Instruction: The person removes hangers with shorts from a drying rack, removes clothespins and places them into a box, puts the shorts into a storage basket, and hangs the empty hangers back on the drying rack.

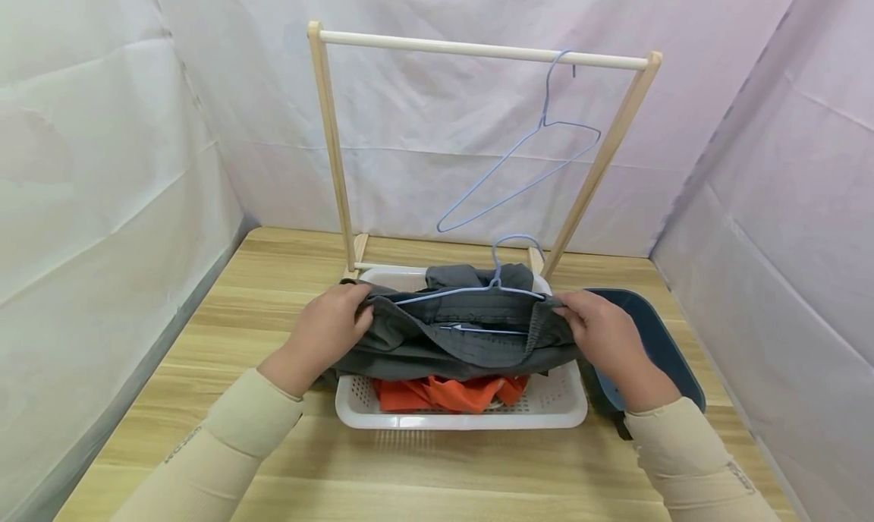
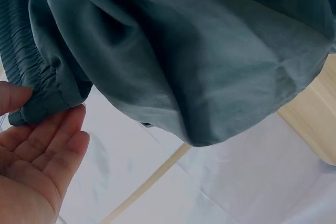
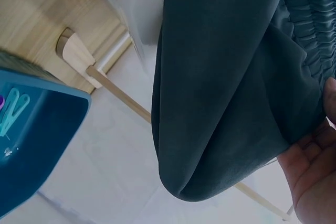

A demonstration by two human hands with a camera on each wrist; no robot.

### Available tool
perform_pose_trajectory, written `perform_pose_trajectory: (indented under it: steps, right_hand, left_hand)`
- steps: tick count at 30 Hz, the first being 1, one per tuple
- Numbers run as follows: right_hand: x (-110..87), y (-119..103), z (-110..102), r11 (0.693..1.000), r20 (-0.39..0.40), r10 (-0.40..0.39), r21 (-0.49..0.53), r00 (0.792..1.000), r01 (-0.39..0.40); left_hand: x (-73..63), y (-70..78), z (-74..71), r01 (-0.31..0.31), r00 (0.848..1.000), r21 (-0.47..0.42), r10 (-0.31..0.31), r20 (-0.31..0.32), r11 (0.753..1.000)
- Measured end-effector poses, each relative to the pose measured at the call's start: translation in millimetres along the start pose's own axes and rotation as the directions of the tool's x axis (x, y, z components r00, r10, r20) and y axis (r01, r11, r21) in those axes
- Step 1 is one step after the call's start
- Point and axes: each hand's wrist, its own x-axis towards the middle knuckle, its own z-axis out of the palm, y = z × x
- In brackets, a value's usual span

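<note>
A dark grey garment with a gathered elastic waistband [image 1: 478,347], which looks like shorts or trousers, is stretched between my two hands above a white basket [image 1: 460,419]. My left hand [image 1: 331,321] pinches the waistband at its left end; the left wrist view shows the thumb and fingers on the gathered edge [image 2: 50,90]. At the right end my right hand [image 1: 604,328] pinches the same waistband. A light blue hanger [image 1: 496,283] lies at the waist opening, its hook pointing up and its lower bar partly inside the cloth. Orange cloth [image 1: 444,394] lies in the basket underneath.
Behind the basket stands a wooden rack with a white top rail [image 1: 437,45]. A second blue hanger [image 1: 519,144] hangs from that rail. To the right is a dark blue bin [image 1: 683,370], with clothes pegs [image 3: 13,111] inside. White sheet walls enclose the wooden table [image 1: 205,347].
</note>
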Motion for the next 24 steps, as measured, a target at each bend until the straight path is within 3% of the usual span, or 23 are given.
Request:
perform_pose_trajectory:
  steps: [13,24]
  right_hand:
    - [-3.6,6,-13,0.998,-0.149,-0.055,-0.011,0.987,0.054]
    - [0.9,17,-28,0.987,-0.286,-0.161,-0.053,0.945,0.152]
  left_hand:
    - [-1.5,-3.4,-4.8,0.010,1.000,-0.005,-0.010,-0.029,1.000]
    - [-1.6,-3.5,-9.8,0.025,0.999,-0.016,-0.026,-0.040,1.000]
